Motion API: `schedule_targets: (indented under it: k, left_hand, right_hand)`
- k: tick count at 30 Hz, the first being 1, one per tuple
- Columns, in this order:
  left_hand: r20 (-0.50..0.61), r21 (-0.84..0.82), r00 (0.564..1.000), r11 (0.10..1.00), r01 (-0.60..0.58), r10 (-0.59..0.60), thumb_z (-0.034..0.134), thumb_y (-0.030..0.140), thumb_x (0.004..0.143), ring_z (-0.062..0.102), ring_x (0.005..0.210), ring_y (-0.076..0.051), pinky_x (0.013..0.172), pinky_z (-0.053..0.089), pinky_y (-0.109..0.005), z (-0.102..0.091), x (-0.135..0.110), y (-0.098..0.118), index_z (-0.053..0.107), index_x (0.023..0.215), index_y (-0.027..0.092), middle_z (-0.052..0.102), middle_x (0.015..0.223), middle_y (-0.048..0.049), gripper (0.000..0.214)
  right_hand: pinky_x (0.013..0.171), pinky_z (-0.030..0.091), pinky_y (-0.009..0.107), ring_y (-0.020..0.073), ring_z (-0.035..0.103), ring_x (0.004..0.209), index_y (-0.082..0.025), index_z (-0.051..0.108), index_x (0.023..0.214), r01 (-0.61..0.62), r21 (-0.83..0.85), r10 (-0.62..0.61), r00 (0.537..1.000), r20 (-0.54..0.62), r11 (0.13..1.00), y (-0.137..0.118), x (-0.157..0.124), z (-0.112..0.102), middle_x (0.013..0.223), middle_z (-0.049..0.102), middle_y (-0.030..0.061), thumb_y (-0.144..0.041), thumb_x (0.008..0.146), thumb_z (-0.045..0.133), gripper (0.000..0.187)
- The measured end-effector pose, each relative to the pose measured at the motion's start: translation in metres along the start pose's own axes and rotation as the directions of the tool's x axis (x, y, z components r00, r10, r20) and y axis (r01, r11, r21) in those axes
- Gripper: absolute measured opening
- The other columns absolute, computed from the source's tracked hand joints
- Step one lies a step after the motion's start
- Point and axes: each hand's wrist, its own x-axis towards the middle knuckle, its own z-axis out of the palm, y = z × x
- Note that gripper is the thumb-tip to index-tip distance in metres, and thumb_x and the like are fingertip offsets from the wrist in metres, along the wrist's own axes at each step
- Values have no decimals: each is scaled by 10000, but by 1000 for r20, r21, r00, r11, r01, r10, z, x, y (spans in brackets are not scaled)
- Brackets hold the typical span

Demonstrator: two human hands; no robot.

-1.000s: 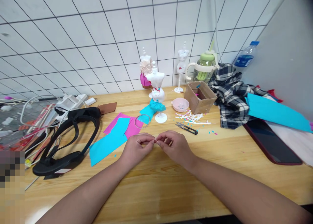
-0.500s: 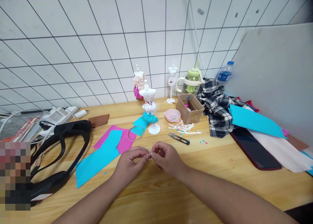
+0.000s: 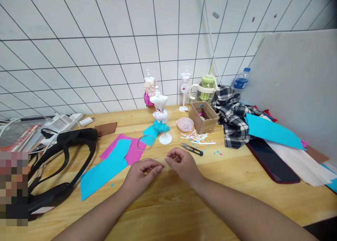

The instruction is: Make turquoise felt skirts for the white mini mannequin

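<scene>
Over the table in front of me, my left hand [image 3: 143, 174] is closed, thumb and fingers drawn into a pinch. Just across a small gap, my right hand [image 3: 183, 165] also pinches thumb against forefinger. Whatever either pinch holds is too small to make out; a faint thin line shows near the fingertips. Black thread snips [image 3: 192, 149] lie beyond the right hand. A small white mannequin [image 3: 159, 116] with a teal ruffle [image 3: 161, 126] round its lower part stands past both hands. Left of it, a thin metal ring [image 3: 137, 144] rests on pink fabric [image 3: 134, 156] and blue fabric [image 3: 105, 172].
Behind are two more mannequins [image 3: 149, 86] [image 3: 185, 83], a pink dish [image 3: 185, 124], a cardboard box [image 3: 206, 123] and white scraps [image 3: 196, 137]. A black headset frame [image 3: 67, 156] is at left. Plaid cloth [image 3: 233, 118], a phone [image 3: 273, 162] and a jug [image 3: 206, 88] are on the right.
My fingertips, touching half a second ago, have come apart by a small gap. The right hand sits slightly higher, and the view has shifted a little.
</scene>
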Motion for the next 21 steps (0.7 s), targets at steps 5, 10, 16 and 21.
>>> schedule_targets:
  k: [5, 10, 16, 21]
  left_hand:
    - [-26, 29, 999, 999, 40, -39, 568, 369, 840, 627, 656, -147, 586, 462, -212, 4, 0, 1, 717, 788, 176, 718, 715, -25, 249]
    - [-53, 98, 998, 995, 22, -17, 551, 323, 828, 614, 618, -138, 567, 446, -201, 3, 1, 2, 693, 693, 171, 698, 653, -14, 248]
    - [-78, 159, 997, 987, 18, -6, 524, 222, 784, 634, 623, -148, 546, 446, -196, 3, 2, -1, 718, 694, 172, 715, 660, -15, 219]
    - [-55, 171, 998, 985, -23, 33, 532, 203, 782, 624, 588, -132, 523, 435, -187, 3, 1, -3, 749, 751, 200, 721, 663, -6, 219]
  right_hand:
    - [512, 388, 205, 89, 489, 546, -175, 704, 765, 167, -162, -165, 986, 23, 973, 0, -7, 6, 669, 623, -4, -207, 757, 632, 79]
    - [536, 397, 211, 101, 513, 562, -196, 744, 781, 297, -279, -298, 954, 38, 913, 2, -9, 5, 653, 634, 0, -188, 777, 637, 107]
    - [592, 406, 225, 108, 540, 595, -222, 738, 855, 406, -406, -406, 909, 91, 819, 0, -14, 5, 681, 646, -8, -178, 808, 620, 134]
    - [594, 413, 226, 108, 548, 600, -218, 717, 929, 433, -461, -426, 896, 127, 775, -2, -17, 6, 751, 665, -4, -224, 820, 623, 144]
